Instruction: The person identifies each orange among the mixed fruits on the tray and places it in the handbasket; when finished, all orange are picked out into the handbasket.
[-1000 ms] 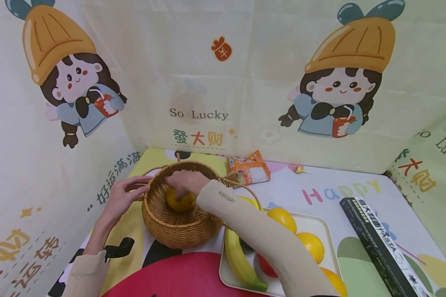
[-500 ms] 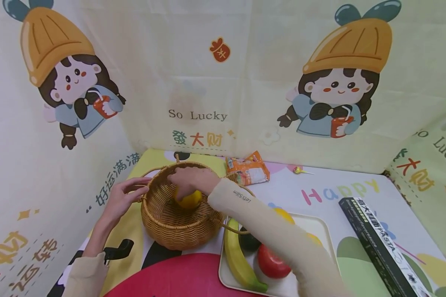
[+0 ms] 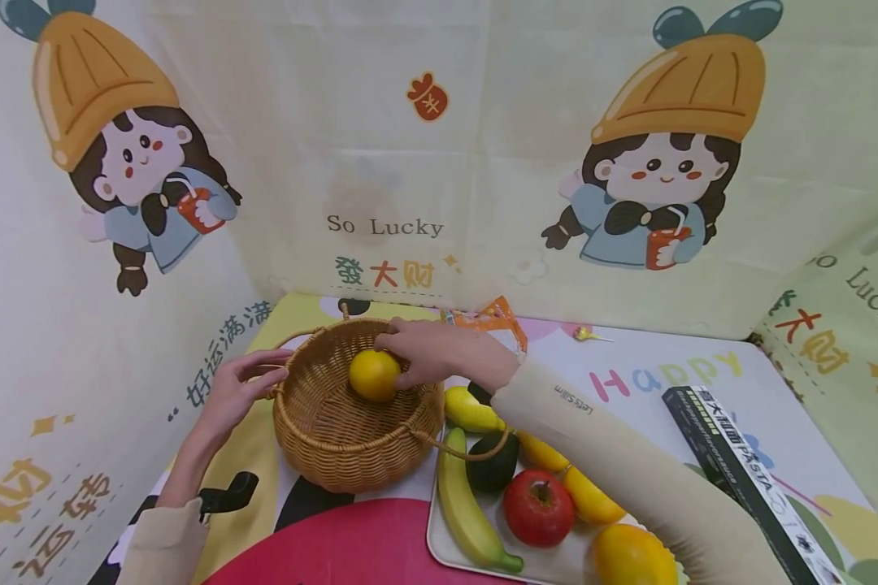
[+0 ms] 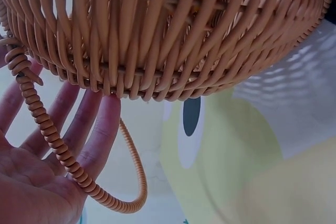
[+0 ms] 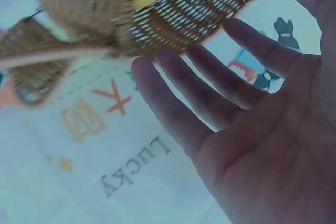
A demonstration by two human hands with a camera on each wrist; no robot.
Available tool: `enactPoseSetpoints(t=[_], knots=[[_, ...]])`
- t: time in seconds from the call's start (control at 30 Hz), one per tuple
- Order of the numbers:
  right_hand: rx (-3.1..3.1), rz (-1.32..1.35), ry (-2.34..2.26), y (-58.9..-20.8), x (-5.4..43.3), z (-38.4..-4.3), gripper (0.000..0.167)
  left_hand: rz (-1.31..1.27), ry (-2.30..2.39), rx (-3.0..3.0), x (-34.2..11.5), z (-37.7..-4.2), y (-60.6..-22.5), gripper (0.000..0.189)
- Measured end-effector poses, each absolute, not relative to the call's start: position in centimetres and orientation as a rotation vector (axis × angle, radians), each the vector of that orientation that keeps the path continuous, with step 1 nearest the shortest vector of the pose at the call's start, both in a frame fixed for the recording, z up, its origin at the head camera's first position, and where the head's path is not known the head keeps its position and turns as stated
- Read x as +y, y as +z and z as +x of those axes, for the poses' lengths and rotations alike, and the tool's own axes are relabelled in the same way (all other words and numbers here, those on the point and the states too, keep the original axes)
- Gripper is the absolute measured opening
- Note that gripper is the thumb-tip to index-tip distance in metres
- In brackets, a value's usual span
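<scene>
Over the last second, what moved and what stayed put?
The right hand drew back from deep inside the wicker basket to its right rim, fingers now straight, touching the yellow-orange fruit, which shows fully in the basket. With the forearm swung aside, the fruit on the tray came into view. The left hand stayed at the basket's left handle; basket, tray and pasta box did not move.

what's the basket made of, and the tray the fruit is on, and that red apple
The basket looks like woven wicker or rattan, tan and matte: round strands run in ribs, and its handle is wound in a coil. The tray looks like smooth cream plastic or melamine, with rounded corners. The red apple is glossy and evenly coloured; whether it is real or a plastic model cannot be told.
</scene>
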State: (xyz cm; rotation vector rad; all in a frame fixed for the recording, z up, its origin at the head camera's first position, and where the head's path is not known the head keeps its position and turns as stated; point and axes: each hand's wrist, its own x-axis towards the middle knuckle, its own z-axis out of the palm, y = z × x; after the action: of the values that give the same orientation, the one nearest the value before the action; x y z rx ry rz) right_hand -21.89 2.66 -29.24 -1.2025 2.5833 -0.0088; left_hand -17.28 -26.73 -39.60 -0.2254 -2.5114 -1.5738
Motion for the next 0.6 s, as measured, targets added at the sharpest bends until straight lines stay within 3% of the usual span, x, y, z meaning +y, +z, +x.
enactPoseSetpoints(t=[0.6], knots=[[2.626,-1.144,-0.314,-30.2,11.8,-19.3,0.051,-0.235,-1.592,-2.485,-26.7,-17.2,-39.7,0.036]])
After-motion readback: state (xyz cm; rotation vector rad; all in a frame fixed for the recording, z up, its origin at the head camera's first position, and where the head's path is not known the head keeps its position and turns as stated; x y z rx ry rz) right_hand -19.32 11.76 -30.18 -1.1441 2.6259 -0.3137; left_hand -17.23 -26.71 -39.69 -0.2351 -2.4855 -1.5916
